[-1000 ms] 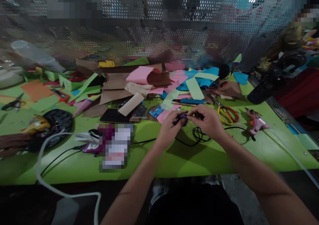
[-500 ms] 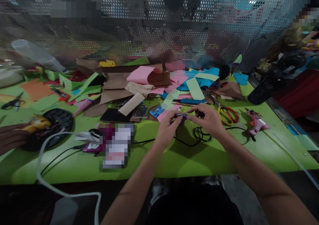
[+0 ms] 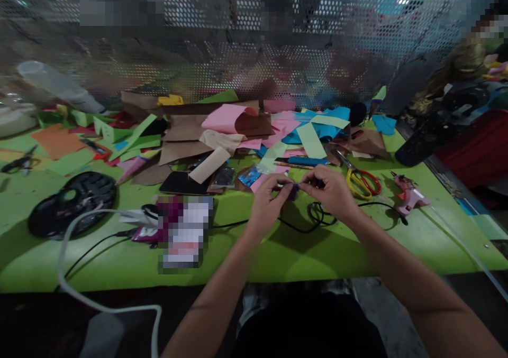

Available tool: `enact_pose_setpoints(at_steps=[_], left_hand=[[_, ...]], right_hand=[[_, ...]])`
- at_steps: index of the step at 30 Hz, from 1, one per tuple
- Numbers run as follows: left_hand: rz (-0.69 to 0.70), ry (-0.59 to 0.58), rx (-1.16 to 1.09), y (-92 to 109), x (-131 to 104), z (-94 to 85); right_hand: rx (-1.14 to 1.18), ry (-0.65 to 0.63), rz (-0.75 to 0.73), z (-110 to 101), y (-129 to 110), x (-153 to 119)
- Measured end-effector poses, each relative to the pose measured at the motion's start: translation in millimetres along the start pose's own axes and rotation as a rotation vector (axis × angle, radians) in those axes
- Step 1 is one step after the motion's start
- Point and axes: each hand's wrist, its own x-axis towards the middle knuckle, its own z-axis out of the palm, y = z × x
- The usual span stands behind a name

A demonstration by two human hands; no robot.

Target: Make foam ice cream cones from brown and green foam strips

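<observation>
Between my two hands is a small dark purple piece; its kind is too small to make out. My left hand pinches it from the left with thumb and fingers. From the other side, my right hand has its thumb and forefinger closed on the piece's upper edge. Both hands are raised over the green table. A black cable lies coiled below them. To the right of my right hand lie scissors with yellow and red handles, and farther right a pink glue gun.
Coloured paper and felt-like scraps pile up along the perforated metal panel. At left are a black tray, a white cable and a phone-like slab. A dark phone lies nearer the middle.
My right hand has moved slightly left, bringing its fingertips up against my left hand's at the purple piece. Another person's hand with a yellow object has left the black tray at left.
</observation>
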Motion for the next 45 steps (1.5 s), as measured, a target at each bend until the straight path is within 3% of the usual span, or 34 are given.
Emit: enact_pose_setpoints(at_steps=[23,31,34,38,42,45], left_hand=[[-0.042,0.001,-0.041,3,1,-1.5],[0.004,0.008,0.028,7,2,-2.3],[-0.062,0.111,-0.027,2,10,-14.6],[-0.129,0.422,-0.019,-19,29,-49.4],[-0.227,0.529,0.243,-34,41,-79.5],[-0.139,0.648,0.492,-25,39,-81.2]], right_hand=[[-0.047,-0.012,-0.116,0,-4,-1],[0.035,-0.024,-0.042,2,-2,0],[0.140,-0.005,0.055,1,-2,2],[0.461,0.023,0.264,-1,2,5],[0.831,-0.019,0.424,-2,4,8],[0.966,-0.060,0.493,-4,2,10]])
